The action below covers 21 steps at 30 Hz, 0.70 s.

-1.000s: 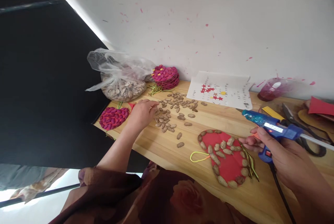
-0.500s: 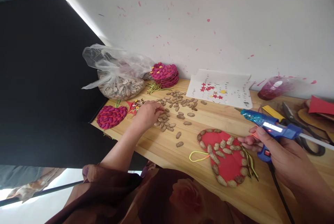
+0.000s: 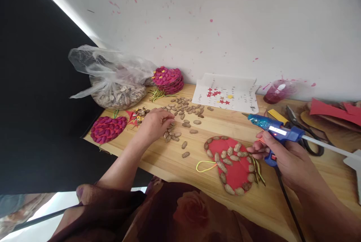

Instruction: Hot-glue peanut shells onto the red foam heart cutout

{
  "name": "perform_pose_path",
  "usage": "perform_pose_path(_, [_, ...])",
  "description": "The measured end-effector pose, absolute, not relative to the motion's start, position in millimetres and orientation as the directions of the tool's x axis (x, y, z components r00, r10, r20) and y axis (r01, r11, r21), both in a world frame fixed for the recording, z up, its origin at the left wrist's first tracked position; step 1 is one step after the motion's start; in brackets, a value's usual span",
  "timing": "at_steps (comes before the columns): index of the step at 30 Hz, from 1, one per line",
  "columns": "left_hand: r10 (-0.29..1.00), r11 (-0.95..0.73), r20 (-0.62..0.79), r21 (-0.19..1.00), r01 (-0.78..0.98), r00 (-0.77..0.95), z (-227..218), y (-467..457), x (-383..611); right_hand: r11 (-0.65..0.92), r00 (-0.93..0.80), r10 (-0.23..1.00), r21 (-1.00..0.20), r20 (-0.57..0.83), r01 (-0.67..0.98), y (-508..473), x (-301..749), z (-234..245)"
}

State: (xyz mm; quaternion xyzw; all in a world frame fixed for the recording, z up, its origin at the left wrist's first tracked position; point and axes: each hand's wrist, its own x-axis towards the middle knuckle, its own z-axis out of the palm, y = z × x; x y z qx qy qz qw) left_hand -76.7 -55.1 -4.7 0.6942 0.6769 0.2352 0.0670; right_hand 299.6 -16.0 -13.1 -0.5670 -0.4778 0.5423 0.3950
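Note:
My right hand (image 3: 282, 155) is wrapped round a blue hot glue gun (image 3: 286, 132) with a white glue stick in its back, its nozzle pointing left above the table. Below it lies a red heart-shaped card (image 3: 239, 174). Peanuts in their shells line its edge and cross its middle; a yellow cord loop (image 3: 204, 166) and dark green strings (image 3: 258, 168) hang off its sides. Over the loose peanuts (image 3: 175, 134) at the middle left, my left hand (image 3: 156, 123) has thumb and fingers pinched together. Whatever may be between its fingertips is hidden.
Behind the peanuts are a plastic bag of shells (image 3: 120, 97), stacked purple-pink hearts (image 3: 169, 80) and a paper with stars (image 3: 225, 93). A finished-looking purple heart (image 3: 108, 129) lies left. Scissors (image 3: 313, 146), a pink-stained cup (image 3: 278, 91) and red scraps (image 3: 327, 112) lie right.
The whole scene has shifted left as my head turned slightly right. My left hand stays low at the peanut pile, fingers drawn together. My right hand keeps holding the glue gun.

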Motion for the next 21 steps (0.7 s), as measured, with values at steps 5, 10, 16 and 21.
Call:
perform_pose_path(5, [0.967, -0.11, 0.255, 0.418, 0.902, -0.001, -6, -51, -71, -0.213, -0.056, 0.974, -0.969, -0.221, 0.124, -17, 300, -13])
perform_pose_path(10, [0.97, -0.11, 0.244, 0.385, 0.917, 0.014, -3, -47, -65, -0.223, -0.01, 0.974, -0.97, -0.226, 0.099, -16, 299, -12])
perform_pose_path(16, [0.967, 0.025, 0.227, 0.355, 0.935, -0.112, 6, -36, -81, -0.218, 0.004, 0.976, -0.969, -0.218, 0.114, -15, 298, -13])
perform_pose_path(21, [0.95, 0.171, 0.197, 0.321, 0.932, -0.242, 22, -20, -109, -0.238, 0.052, 0.971, -0.959, -0.233, 0.156, -16, 293, -5])
